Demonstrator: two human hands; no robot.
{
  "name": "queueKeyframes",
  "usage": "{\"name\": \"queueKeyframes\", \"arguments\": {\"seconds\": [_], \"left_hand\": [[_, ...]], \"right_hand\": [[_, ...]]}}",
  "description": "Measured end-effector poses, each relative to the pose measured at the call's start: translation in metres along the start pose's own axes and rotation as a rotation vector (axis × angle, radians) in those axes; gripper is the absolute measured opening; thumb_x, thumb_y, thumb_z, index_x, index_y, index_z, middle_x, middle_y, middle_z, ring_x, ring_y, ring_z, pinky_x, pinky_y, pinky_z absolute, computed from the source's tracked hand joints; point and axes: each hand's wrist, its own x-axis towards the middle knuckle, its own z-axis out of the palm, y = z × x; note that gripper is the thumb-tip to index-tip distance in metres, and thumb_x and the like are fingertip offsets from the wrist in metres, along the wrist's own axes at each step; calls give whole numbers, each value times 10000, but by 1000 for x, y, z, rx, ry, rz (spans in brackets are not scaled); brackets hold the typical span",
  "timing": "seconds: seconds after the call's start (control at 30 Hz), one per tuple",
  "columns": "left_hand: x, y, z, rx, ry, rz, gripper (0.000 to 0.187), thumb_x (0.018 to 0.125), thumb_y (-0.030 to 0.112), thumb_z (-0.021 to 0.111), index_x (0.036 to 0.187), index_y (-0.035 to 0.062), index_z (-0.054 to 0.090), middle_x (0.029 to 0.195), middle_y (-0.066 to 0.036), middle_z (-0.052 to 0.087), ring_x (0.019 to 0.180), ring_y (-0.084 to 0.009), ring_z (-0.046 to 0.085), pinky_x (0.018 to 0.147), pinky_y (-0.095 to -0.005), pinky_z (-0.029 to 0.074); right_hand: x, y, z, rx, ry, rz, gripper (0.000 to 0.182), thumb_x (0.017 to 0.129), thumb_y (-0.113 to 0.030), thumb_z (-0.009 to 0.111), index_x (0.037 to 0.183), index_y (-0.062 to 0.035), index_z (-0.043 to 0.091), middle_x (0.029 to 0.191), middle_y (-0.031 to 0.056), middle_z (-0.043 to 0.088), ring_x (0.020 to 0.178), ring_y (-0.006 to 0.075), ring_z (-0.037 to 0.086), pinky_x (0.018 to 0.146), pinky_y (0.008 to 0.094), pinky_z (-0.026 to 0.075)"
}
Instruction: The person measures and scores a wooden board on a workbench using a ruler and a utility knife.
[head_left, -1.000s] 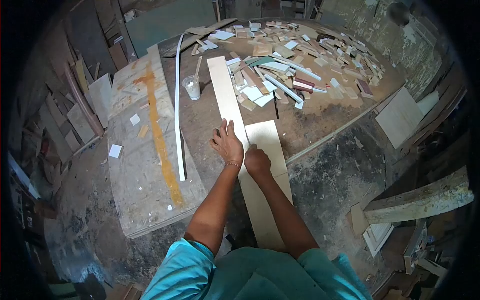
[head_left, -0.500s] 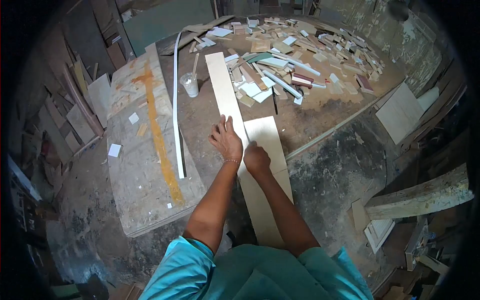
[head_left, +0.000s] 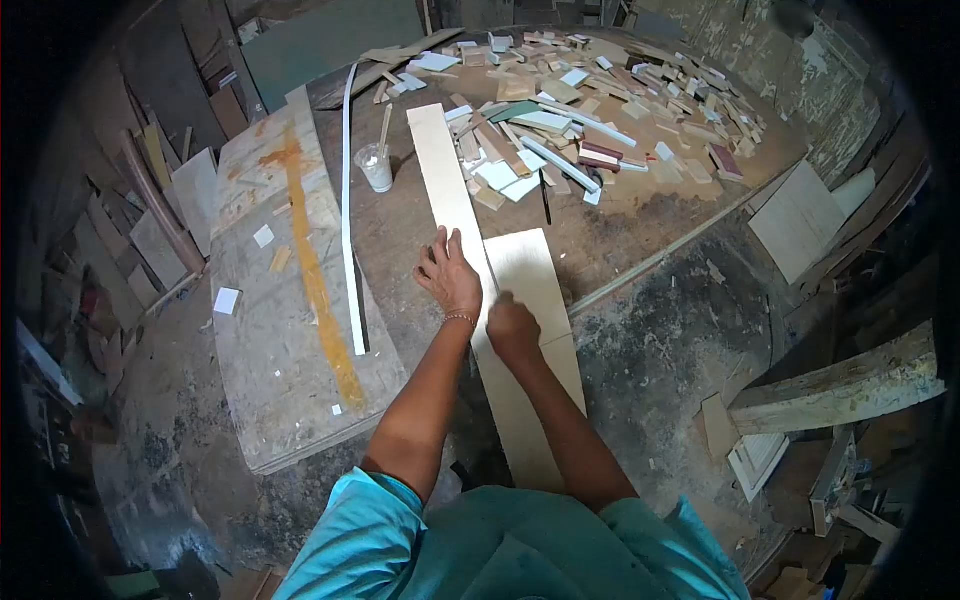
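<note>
A long pale wooden strip lies over the left side of a wider thin board, which reaches down toward my body. My left hand presses on the strip, palm down with its fingers spread. Close to the strip's right edge, my right hand is closed in a fist above the wider board. Something thin may stick out at its top, but blur hides what it is. A faint line crosses the wider board right of that fist.
Several wood offcuts cover the far side of the worktable. A plastic cup with a stick stands left of the strip. A long white edging strip lies on a stained panel at left. A curved timber juts in from the right.
The whole view has shifted slightly left. My right hand stays closed at about the same place by the strip's edge, and my left hand keeps its hold-down position.
</note>
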Motion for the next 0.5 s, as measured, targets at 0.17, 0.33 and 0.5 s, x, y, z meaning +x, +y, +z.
{"name": "queueKeyframes", "arguments": {"seconds": [0.17,0.33,0.5], "left_hand": [[2,0,4,16,-25,-6,359,817,106,406,1160,187,470,1284,-11,365,1184,-303,292,948,-512,194],[2,3,0,-53,-23,-20,373,807,81,396,1163,170,466,1287,-18,365,1184,-311,289,959,-528,174],[4,4,-2,-52,-21,-6,377,806,75,395,1164,169,464,1284,-19,366,1181,-317,289,957,-541,169]], "right_hand": [[-59,5,-25,-31,-131,130,202,829,-162,389,860,21,469,751,254,577,731,388,589,639,482,467],[17,-10,-11,70,-16,49,282,834,-211,337,846,25,491,795,267,574,773,398,576,687,480,456],[8,-8,-17,-22,-29,38,243,828,-176,360,867,23,494,786,245,582,737,385,585,650,466,467]]}}
